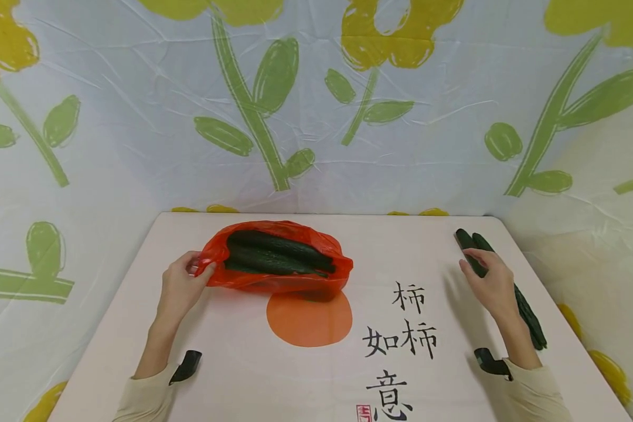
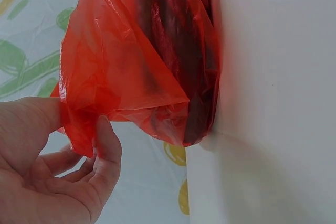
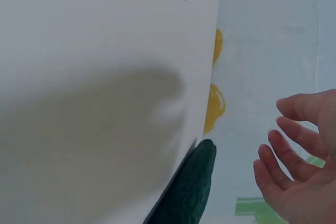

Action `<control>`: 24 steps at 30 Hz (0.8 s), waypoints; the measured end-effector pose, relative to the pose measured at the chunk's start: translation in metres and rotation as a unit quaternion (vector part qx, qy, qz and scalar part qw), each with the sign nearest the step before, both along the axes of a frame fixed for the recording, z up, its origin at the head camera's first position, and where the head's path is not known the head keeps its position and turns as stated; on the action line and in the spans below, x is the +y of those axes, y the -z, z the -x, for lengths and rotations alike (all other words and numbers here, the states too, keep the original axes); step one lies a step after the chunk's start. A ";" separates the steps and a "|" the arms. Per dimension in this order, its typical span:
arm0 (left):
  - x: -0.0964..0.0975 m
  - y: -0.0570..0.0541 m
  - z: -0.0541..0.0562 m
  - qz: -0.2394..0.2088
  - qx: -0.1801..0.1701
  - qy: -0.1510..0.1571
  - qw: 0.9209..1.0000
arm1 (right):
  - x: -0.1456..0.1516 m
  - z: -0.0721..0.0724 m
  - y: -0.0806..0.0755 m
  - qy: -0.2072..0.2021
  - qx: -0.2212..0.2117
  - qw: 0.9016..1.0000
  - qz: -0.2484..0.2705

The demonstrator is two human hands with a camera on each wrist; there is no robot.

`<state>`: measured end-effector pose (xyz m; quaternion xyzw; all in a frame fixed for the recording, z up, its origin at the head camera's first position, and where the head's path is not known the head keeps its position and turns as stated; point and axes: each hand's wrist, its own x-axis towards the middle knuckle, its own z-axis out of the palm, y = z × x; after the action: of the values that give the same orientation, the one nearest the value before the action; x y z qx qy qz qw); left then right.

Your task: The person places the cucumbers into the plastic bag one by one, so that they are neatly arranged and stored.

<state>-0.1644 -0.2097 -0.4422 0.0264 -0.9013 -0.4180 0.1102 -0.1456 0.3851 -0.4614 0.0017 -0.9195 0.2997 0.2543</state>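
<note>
Thumb and fingers of my left hand [image 1: 181, 284] pinch the gathered left end of a red plastic bag [image 1: 274, 284]. Several dark green cucumbers [image 1: 266, 249] show through its open top, lying lengthwise. In the left wrist view the bag's film [image 2: 110, 66] is bunched between thumb and index finger. On the right, my right hand [image 1: 489, 281] hovers over two more cucumbers [image 1: 527, 316], fingers loosely bent and holding nothing. The right wrist view has that hand [image 3: 302, 156] with fingers apart, beside the end of one cucumber [image 3: 191, 182]. The hand hides part of both cucumbers in the head view.
The white table [image 1: 232, 363] carries an orange printed circle [image 1: 308, 322] partly under the bag, and black written characters [image 1: 401, 340] right of the middle. A flower-patterned sheet [image 1: 316, 117] hangs behind and along the sides. The table's right edge runs close by the two cucumbers.
</note>
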 end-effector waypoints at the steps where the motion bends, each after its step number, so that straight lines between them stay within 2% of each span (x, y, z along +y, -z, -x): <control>1: 0.000 0.000 0.000 0.002 0.001 0.000 1.000 | 0.002 -0.002 0.001 0.003 -0.004 1.000 0.000; 17: -0.002 0.003 0.002 0.000 0.004 0.003 1.000 | 0.039 -0.024 0.015 0.024 -0.057 0.998 -0.019; 21: -0.002 0.002 0.002 -0.002 -0.005 0.004 1.000 | 0.045 -0.028 0.018 0.018 -0.086 0.996 -0.025; 24: -0.001 0.001 0.002 -0.004 -0.012 0.006 1.000 | 0.048 -0.030 0.017 0.004 -0.133 0.991 -0.032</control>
<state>-0.1660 -0.2107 -0.4435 0.0265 -0.9008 -0.4223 0.0973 -0.1157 0.4332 -0.4787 -0.0337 -0.9542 0.2665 0.1313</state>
